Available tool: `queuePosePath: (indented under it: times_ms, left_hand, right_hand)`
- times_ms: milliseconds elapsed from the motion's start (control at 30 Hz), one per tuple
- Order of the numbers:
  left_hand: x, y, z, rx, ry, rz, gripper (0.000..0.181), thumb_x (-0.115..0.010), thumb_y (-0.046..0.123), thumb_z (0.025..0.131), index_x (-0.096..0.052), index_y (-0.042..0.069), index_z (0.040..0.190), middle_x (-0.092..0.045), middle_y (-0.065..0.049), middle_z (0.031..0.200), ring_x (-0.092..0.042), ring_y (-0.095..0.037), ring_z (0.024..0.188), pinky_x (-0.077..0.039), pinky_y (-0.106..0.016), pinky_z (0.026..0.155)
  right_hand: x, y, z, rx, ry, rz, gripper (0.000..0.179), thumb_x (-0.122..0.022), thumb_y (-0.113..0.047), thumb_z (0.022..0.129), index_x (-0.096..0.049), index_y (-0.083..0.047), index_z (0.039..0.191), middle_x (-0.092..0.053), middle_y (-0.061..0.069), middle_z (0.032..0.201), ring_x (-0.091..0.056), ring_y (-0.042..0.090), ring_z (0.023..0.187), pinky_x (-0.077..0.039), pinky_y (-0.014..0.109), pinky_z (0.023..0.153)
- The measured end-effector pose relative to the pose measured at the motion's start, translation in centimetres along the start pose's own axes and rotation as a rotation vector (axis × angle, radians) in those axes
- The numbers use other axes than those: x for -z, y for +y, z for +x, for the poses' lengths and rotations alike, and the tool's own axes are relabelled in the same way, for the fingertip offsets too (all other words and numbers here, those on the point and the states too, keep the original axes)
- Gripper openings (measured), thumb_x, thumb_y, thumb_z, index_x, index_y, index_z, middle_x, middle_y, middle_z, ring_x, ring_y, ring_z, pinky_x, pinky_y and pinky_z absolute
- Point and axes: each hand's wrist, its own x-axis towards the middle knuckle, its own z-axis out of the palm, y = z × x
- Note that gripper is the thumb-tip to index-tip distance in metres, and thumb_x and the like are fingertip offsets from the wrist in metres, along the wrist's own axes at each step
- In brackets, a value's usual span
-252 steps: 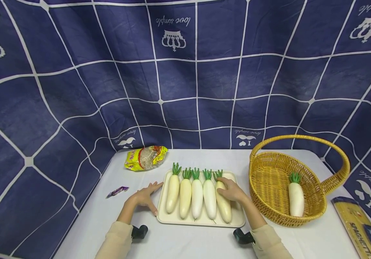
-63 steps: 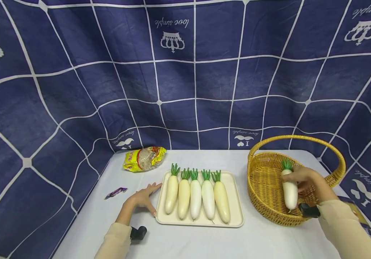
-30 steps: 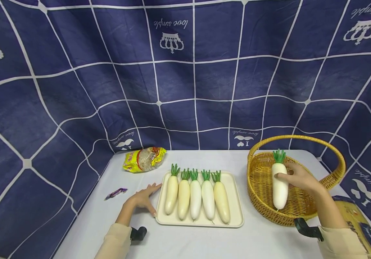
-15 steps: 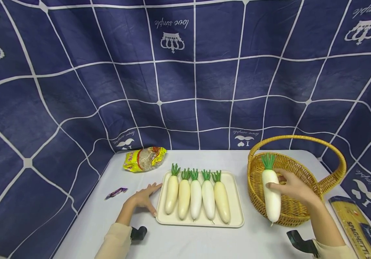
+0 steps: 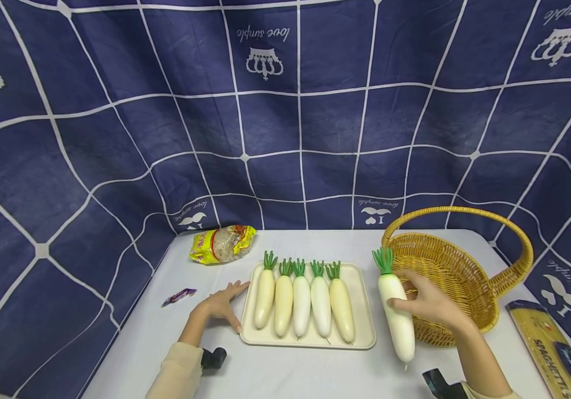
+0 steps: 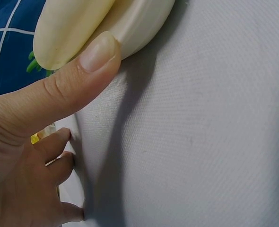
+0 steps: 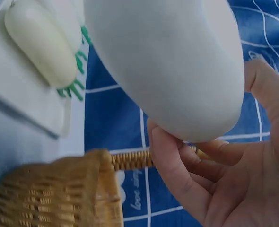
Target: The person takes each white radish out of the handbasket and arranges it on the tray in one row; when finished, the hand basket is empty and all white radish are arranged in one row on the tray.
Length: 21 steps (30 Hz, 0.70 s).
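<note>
My right hand (image 5: 427,299) grips a white radish (image 5: 396,316) with green leaf stubs, raised between the tray and the basket. In the right wrist view the radish (image 7: 168,61) is pinched between thumb and fingers. Several radishes (image 5: 301,305) lie side by side on a cream tray (image 5: 362,335), leaves pointing away from me. A bare strip shows at the tray's right side. My left hand (image 5: 222,306) rests at the tray's left edge with fingers spread, its thumb (image 6: 87,66) touching the rim in the left wrist view.
A wicker basket (image 5: 445,260) with a tall handle stands at the right; no radish shows in it. A spaghetti packet (image 5: 554,349) lies at the right edge. A yellow bag (image 5: 222,245) and a small purple wrapper (image 5: 179,297) lie at the left.
My right hand went from the tray to the basket, took hold of the radish there, lifted it out and carried it left toward the tray. The left hand stayed put.
</note>
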Motion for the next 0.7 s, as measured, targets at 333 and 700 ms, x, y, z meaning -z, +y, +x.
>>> queuePosePath:
  times_ms: [333,700]
  left_hand:
    - [0.0,-0.1,0.0,-0.004,0.000,-0.005,0.116,-0.091,0.011,0.048,-0.031,0.009,0.147,-0.017,-0.027,0.152,-0.008,-0.050,0.138,0.000,-0.074,0.102]
    - [-0.1,0.0,0.0,0.002,0.008,0.022,0.116,-0.092,0.013,0.048,-0.032,0.010,0.147,-0.019,-0.027,0.151,-0.010,-0.049,0.138,0.000,-0.075,0.101]
  right_hand:
    - [-3.1,-0.7,1.7,0.065,-0.028,0.045,0.068,-0.067,-0.015,0.082,-0.034,0.017,0.133,-0.058,0.019,0.100,-0.057,0.021,0.082,-0.052,0.027,0.065]
    - [-8.4,-0.2,3.9,0.033,0.041,0.012,0.061,-0.060,-0.016,0.088,-0.034,0.012,0.136,-0.059,0.020,0.102,-0.059,0.023,0.082,-0.052,0.032,0.067]
